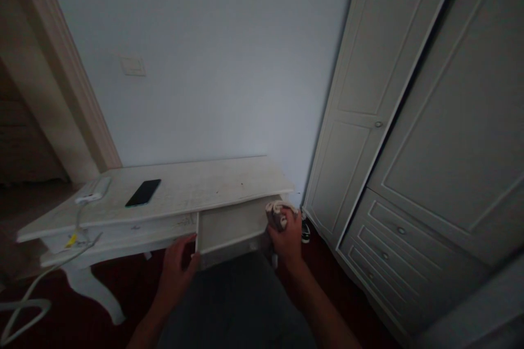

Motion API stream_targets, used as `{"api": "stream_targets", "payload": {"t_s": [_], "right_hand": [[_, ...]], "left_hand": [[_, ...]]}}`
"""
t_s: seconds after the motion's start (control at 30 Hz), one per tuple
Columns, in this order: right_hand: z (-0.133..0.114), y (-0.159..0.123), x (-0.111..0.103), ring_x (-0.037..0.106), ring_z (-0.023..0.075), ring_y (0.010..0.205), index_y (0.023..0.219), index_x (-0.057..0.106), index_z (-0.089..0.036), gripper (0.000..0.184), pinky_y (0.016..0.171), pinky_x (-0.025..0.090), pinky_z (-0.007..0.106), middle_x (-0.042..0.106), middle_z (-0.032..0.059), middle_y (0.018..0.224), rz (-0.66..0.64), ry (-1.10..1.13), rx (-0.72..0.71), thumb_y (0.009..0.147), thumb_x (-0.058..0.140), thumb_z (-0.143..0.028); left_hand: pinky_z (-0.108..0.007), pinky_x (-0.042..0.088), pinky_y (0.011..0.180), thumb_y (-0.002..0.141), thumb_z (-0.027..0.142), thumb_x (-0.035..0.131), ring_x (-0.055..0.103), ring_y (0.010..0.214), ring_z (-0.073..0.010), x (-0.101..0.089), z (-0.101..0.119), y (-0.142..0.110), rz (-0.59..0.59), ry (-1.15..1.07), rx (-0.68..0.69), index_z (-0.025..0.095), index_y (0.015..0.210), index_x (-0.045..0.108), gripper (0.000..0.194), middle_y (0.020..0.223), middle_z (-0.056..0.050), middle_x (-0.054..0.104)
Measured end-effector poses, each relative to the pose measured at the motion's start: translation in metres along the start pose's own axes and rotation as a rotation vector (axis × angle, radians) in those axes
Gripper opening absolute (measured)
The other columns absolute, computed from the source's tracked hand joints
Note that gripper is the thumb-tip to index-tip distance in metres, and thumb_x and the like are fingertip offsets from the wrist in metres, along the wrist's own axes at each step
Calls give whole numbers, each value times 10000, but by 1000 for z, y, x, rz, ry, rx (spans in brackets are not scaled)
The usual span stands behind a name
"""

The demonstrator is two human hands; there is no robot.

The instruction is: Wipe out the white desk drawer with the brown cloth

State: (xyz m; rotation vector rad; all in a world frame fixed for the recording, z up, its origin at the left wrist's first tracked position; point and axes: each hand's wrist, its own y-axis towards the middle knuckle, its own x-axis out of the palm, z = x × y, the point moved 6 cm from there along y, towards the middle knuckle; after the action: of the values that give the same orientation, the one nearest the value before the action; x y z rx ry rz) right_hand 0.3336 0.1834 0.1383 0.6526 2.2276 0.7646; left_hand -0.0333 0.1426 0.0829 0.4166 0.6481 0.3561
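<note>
A white table (196, 177) stands against the wall, with one drawer (229, 227) pulled out on its right side. Nothing shows on the visible part of the drawer's bottom. My left hand (179, 262) grips the drawer at its left front corner, fingers and thumb around the edge. In my right hand (289, 237) is a bunched cloth (278, 211), brown-grey and cream, held at the drawer's right side. Part of that side is hidden behind the hand and cloth.
A dark phone (143, 193) and a white power strip (95, 190) lie on the table's left part; a cable (30, 289) hangs down. At the right rises a white wardrobe (356, 158) with drawers. Dark shoes (305, 230) stand on the red floor (327, 283).
</note>
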Motion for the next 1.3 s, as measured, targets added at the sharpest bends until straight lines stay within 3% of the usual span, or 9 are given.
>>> {"api": "stream_targets", "payload": {"t_s": [0.03,0.13,0.2,0.27,0.43,0.6,0.97,1.1,1.3], "right_hand": [[5,22,-5,594,322,1202,1202,675,-215,390,1055,489,454,606,134,1278,-102,-59,-2,817,730,-247],[24,59,2,621,299,1208,1243,675,-209,414,1023,471,384,680,115,1270,-536,-211,-3,842,738,-292],[34,64,9,672,283,1129,1214,698,-226,402,950,477,344,738,78,1194,-690,-240,1,834,770,-336],[39,62,17,703,283,1074,1216,712,-238,415,895,476,332,768,63,1145,-756,-255,10,830,783,-373],[39,54,24,713,306,1094,1299,701,-240,482,879,461,344,776,86,1183,-840,-295,18,847,757,-395],[28,44,17,715,324,1074,1201,732,-203,433,862,460,354,782,113,1141,-921,-296,-6,826,753,-419],[-40,-51,51,724,327,1062,1214,724,-252,542,835,474,346,785,94,1184,-1127,-118,-126,740,798,-505],[-32,-49,44,721,303,1062,1197,731,-259,503,851,481,330,784,64,1170,-1136,-34,-70,737,805,-450],[5,-16,7,709,294,1064,1207,749,-247,529,880,493,334,778,57,1166,-1147,-81,23,725,808,-456]], "left_hand": [[-557,466,1180,952,586,580,652,1300,-343,8,17,5,-40,106,102,244,1295,711,502,1346,-128,743],[-495,477,1163,1028,459,552,682,1284,-308,51,56,12,-403,344,268,256,1371,698,424,1356,-117,761],[-472,501,1125,1038,403,567,700,1282,-313,76,68,12,-607,509,246,247,1426,670,430,1386,-130,755],[-453,520,1081,1045,347,567,710,1277,-319,91,72,12,-696,643,187,246,1466,640,439,1397,-143,750],[-407,537,999,1068,322,526,740,1230,-308,95,76,12,-710,712,122,270,1441,640,393,1337,-126,782],[-386,518,1021,1048,299,537,737,1223,-283,92,80,-2,-773,699,142,292,1358,691,346,1298,-109,791],[-414,503,1053,992,133,463,715,1208,-283,84,69,-69,-848,652,126,275,1339,708,448,1267,-111,782],[-423,512,1056,1017,123,429,716,1206,-287,81,77,-69,-839,685,167,265,1336,714,450,1263,-114,785],[-450,499,1108,993,89,416,706,1251,-291,83,93,-70,-853,683,172,263,1364,708,503,1321,-106,780]]}}
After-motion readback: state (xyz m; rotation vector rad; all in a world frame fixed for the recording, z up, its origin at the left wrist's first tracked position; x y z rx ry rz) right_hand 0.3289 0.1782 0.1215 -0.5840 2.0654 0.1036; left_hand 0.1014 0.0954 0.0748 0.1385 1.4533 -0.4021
